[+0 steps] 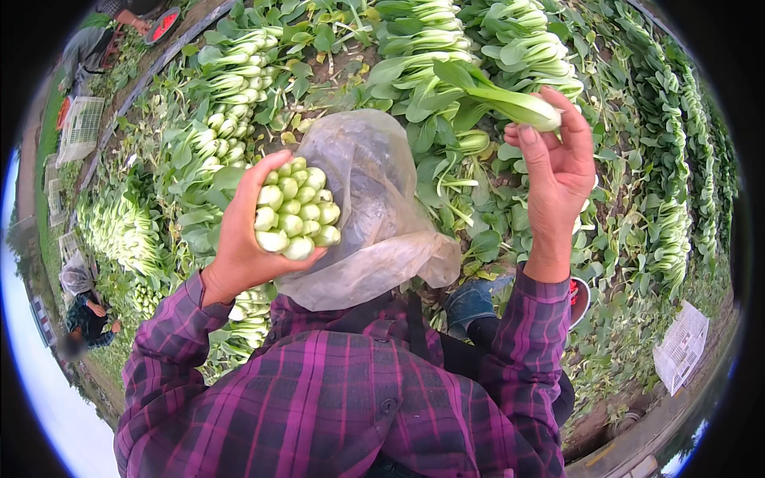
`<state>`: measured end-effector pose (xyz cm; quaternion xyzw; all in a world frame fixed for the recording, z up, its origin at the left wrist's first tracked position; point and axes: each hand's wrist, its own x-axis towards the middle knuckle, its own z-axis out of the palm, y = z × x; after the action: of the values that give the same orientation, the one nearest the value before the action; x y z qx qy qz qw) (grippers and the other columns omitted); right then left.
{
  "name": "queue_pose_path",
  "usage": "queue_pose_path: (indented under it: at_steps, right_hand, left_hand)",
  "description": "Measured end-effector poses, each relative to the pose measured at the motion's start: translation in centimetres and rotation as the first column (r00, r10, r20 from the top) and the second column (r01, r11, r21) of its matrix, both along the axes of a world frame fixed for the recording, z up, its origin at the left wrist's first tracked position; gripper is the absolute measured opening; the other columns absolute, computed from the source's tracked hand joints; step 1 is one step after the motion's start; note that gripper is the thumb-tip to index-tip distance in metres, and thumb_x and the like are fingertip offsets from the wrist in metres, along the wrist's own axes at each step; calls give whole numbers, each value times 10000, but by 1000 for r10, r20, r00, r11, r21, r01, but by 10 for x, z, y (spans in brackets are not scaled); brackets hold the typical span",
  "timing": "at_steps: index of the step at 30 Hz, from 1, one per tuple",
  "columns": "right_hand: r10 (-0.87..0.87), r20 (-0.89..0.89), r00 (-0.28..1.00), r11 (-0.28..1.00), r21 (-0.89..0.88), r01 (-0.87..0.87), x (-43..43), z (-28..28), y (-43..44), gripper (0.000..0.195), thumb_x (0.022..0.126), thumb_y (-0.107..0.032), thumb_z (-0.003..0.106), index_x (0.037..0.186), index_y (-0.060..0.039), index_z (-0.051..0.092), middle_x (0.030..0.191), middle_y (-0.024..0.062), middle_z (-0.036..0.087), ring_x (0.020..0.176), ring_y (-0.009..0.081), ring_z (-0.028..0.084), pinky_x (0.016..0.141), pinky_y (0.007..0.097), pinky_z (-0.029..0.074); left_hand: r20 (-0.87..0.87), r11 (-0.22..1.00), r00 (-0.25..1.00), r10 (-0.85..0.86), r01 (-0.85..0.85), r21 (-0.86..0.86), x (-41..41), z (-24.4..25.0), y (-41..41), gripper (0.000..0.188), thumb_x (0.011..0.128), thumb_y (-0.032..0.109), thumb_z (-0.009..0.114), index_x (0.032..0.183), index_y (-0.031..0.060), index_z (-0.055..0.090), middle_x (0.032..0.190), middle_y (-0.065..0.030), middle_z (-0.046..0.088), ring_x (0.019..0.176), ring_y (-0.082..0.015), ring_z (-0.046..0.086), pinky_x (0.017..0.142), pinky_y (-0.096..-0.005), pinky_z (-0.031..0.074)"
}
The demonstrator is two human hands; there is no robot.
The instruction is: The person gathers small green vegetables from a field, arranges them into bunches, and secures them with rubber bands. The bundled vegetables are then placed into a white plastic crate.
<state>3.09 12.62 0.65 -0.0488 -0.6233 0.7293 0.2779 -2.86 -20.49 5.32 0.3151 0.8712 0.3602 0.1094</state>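
Note:
My left hand (242, 236) is closed around a bundle of bok choy (293, 209), its trimmed pale green butt ends facing up toward me. Between the thumb and fingers of my right hand (556, 155) is a single bok choy (514, 104), its white base toward my palm and its leaves pointing up and left. A crumpled translucent plastic sheet (370, 179) lies over my lap, just right of the bundle. Beyond the right hand runs a row of cut bok choy (532, 48), and another bok choy row (239, 89) lies at the upper left.
Loose leaves and stalks litter the soil. White plastic crates (82, 128) line the left edge; another crate (681, 346) sits at the lower right. A bowl (578, 302) with red contents is beside my right forearm. Other people, one a seated person (89, 310), are at the left.

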Motion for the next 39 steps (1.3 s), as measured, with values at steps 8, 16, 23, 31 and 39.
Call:
queue_pose_path:
  at_steps: [8,16,23,31,39]
  right_hand:
    - [415,-18,910,868,-292,-402,113,64,-101,532,877,19,681,1348,3,435,1221,162,597,1005,177,657,793,285,580]
    - [459,118,880,738,-601,-305,115,-3,-190,392,914,31,651,1257,-37,476,1114,93,601,884,109,651,776,241,551]
    - [370,46,928,666,-709,-231,110,-4,-200,386,931,12,642,1275,-34,472,1108,109,601,915,144,680,799,259,570]
    - [263,171,950,810,-573,-122,91,0,-197,388,899,-10,700,1248,-17,529,971,95,656,824,141,700,714,246,572]
    - [144,192,971,847,-531,-21,76,1,-203,339,864,-43,758,1127,-13,546,860,89,675,765,120,677,695,247,554]
  left_hand:
    - [-70,993,991,-117,118,17,5,5,2,1046,575,230,956,1442,90,387,1343,-115,522,1245,-237,535,1076,-358,429]
    - [95,978,974,-206,201,58,5,16,10,1099,569,271,982,1463,93,367,1328,-101,548,1224,-198,537,1073,-344,426]
    - [290,964,920,-264,242,112,-6,23,9,1111,560,219,985,1475,100,365,1340,-100,547,1230,-184,529,1083,-345,422]
    - [298,949,901,-316,307,75,-15,26,11,1122,542,211,988,1474,97,374,1343,-94,546,1239,-192,526,1088,-342,416]
    - [299,935,900,-316,349,-62,-15,41,24,1131,540,170,974,1488,84,364,1382,-82,518,1266,-182,502,1110,-336,386]
